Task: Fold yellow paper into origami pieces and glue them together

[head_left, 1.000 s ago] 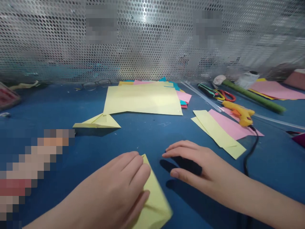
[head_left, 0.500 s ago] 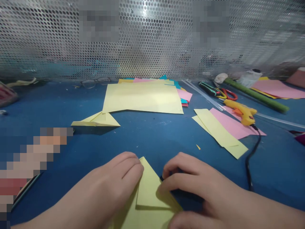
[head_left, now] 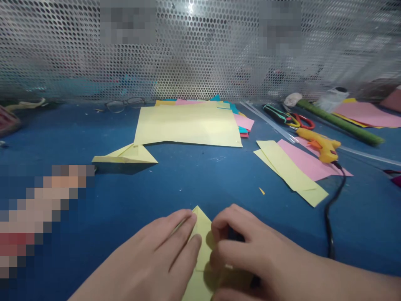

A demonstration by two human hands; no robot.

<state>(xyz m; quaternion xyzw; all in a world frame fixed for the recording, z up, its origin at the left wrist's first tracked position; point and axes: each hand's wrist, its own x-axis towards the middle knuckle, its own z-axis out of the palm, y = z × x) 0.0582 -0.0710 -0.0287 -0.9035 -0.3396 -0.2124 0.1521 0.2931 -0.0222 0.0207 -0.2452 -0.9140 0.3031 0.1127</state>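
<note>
A sheet of yellow paper (head_left: 200,284) lies at the near middle of the table, folded to a point at its far end. My left hand (head_left: 156,255) rests along its left side, fingers stretched out and pressed flat over the folded edge near the tip; the thumb is hidden. On the right side, my right hand (head_left: 247,251) has its fingers curled onto the paper's edge, seemingly pinching it. The near part of the paper runs out of view below. Farther left stands a folded yellow paper plane (head_left: 131,155).
A large yellow sheet (head_left: 188,125) covers coloured papers at the back. To the right are yellow strips (head_left: 288,171), pink paper (head_left: 303,161), a yellow glue gun (head_left: 322,146) with black cord, scissors (head_left: 303,121) and a green stick (head_left: 341,121). Eyeglasses (head_left: 125,104) lie back left. A perforated metal screen (head_left: 194,54) stands behind.
The paper's tip has shifted slightly right. My left hand has moved right and its fingers have spread over the left edge; my right hand's fingers have curled farther over the right side.
</note>
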